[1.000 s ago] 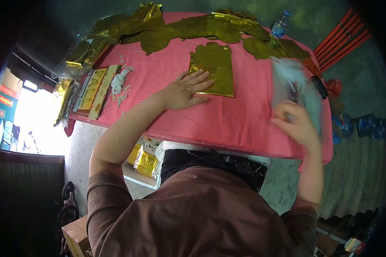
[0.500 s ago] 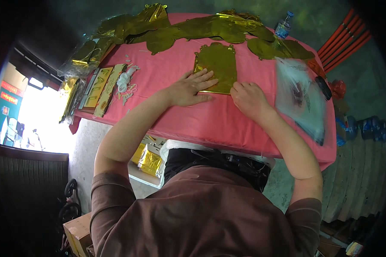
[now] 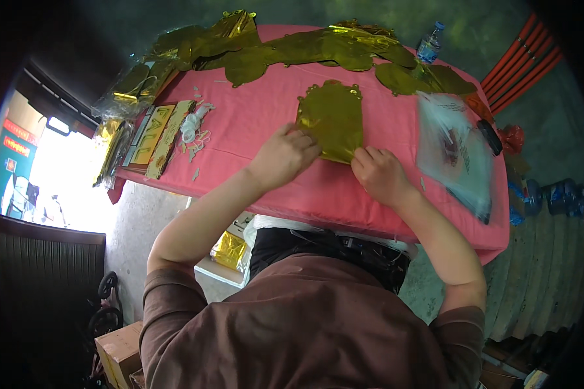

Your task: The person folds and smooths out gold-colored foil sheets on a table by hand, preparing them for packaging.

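Note:
A flat, uninflated gold foil balloon (image 3: 331, 120) with small tabs along its far edge lies on the pink tablecloth in front of me. My left hand (image 3: 288, 155) is closed at its near left corner, the fingers curled over the edge. At the near right corner, my right hand (image 3: 381, 172) pinches the foil between thumb and fingers. More flat gold foil balloons (image 3: 298, 48) lie in a row along the far side of the table.
Left on the pink table (image 3: 253, 117) are a printed card pack (image 3: 154, 139), white ribbon (image 3: 189, 128) and plastic-wrapped gold foil (image 3: 109, 146). A clear plastic bag (image 3: 454, 146), a black object (image 3: 489, 136) and a water bottle (image 3: 429, 43) sit right. An open white box (image 3: 224, 269) stands below.
My left hand has gone from lying flat on the foil to closing at its near left corner. The foil's near edge has shifted toward me, with my right hand still at its corner.

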Motion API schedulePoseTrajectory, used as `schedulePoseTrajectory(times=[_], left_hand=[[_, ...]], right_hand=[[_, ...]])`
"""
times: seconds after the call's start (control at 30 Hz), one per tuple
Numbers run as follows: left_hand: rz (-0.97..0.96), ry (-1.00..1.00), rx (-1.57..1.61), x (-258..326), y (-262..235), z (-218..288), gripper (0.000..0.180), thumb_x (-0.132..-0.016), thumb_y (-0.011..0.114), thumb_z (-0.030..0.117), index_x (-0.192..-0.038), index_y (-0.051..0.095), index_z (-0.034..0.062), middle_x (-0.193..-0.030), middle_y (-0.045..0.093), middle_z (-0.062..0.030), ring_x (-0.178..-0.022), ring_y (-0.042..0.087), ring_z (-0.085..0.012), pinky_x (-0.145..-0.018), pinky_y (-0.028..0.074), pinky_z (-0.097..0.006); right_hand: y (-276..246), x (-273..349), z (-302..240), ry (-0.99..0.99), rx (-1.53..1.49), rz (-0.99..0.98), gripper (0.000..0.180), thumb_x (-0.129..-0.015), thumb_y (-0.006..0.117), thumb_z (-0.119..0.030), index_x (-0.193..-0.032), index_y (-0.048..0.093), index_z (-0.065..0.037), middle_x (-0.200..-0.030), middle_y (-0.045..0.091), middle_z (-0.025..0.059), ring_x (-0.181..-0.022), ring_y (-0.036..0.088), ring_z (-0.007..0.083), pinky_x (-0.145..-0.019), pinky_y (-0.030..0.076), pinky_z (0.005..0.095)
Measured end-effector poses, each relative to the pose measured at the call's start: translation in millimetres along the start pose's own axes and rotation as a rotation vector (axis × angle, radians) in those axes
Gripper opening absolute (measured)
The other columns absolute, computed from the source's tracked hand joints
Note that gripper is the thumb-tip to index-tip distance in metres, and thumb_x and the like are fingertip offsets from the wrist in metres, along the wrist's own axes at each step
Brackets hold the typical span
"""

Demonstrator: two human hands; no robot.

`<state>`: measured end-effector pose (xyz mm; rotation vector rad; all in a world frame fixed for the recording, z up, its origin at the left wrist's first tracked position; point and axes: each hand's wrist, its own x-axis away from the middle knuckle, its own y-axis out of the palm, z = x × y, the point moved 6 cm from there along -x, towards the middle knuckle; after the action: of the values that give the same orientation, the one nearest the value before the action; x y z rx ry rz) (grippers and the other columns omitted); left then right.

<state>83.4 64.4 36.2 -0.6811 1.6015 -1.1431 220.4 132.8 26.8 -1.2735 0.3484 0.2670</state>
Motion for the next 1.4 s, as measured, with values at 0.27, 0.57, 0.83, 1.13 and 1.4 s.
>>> schedulePoseTrajectory(times=[0.27, 0.57, 0.83, 1.13, 1.4], left_hand=[[-0.099, 0.042, -0.05, 11.7, -3.3, 37.7, 0.017, -0.073, 0.061, 0.017, -0.086, 0.062, 0.0064, -0.09, 0.06, -0.0019, -0.085, 0.056, -0.0177, -0.069, 0.049, -0.029], [-0.095, -0.029, 0.106, 16.5, -10.1, 43.5, 0.022, -0.073, 0.063, 0.016, -0.091, 0.062, 0.0035, -0.095, 0.061, -0.0066, -0.09, 0.057, -0.0216, -0.074, 0.049, -0.032], [0.04, -0.308, 0.411, 39.3, -18.8, -28.1, 0.025, -0.082, 0.059, 0.008, -0.104, 0.061, -0.0025, -0.111, 0.061, -0.0155, -0.106, 0.056, -0.0314, -0.091, 0.044, -0.04], [-0.015, -0.172, 0.32, 34.8, -10.3, -27.9, 0.03, -0.083, 0.057, 0.008, -0.111, 0.06, -0.0027, -0.118, 0.059, -0.0144, -0.112, 0.051, -0.03, -0.096, 0.041, -0.039], [-0.021, -0.074, 0.314, 29.1, -7.9, -28.8, 0.025, -0.082, 0.059, 0.011, -0.102, 0.062, -0.0036, -0.113, 0.061, -0.0135, -0.112, 0.051, -0.0296, -0.096, 0.042, -0.039]], right_hand=[[-34.8, 5.1, -5.1, 0.055, -0.299, -0.1, 0.009, -0.077, 0.058, -0.012, -0.076, 0.059, -0.003, -0.078, 0.051, 0.0056, -0.075, 0.053, 0.0218, -0.065, 0.046, 0.0347], [28.1, -11.0, 4.8, 0.351, -0.548, -0.166, 0.051, -0.092, 0.05, -0.023, -0.134, 0.037, 0.003, -0.143, 0.03, 0.0222, -0.135, 0.026, 0.0348, -0.111, 0.022, 0.0425], [34.4, -8.3, 1.0, 0.329, -0.474, -0.228, 0.064, -0.092, 0.048, -0.03, -0.14, 0.025, 0.004, -0.147, 0.023, 0.0213, -0.138, 0.02, 0.0332, -0.113, 0.015, 0.0421], [35.6, -7.4, 1.1, 0.33, -0.512, -0.234, 0.065, -0.092, 0.048, -0.032, -0.141, 0.024, 0.003, -0.149, 0.021, 0.0196, -0.139, 0.017, 0.0327, -0.113, 0.013, 0.0431], [34.6, -6.8, 1.2, 0.339, -0.502, -0.26, 0.066, -0.093, 0.045, -0.035, -0.142, 0.022, 0.004, -0.149, 0.02, 0.0199, -0.139, 0.016, 0.0324, -0.113, 0.012, 0.0436]])
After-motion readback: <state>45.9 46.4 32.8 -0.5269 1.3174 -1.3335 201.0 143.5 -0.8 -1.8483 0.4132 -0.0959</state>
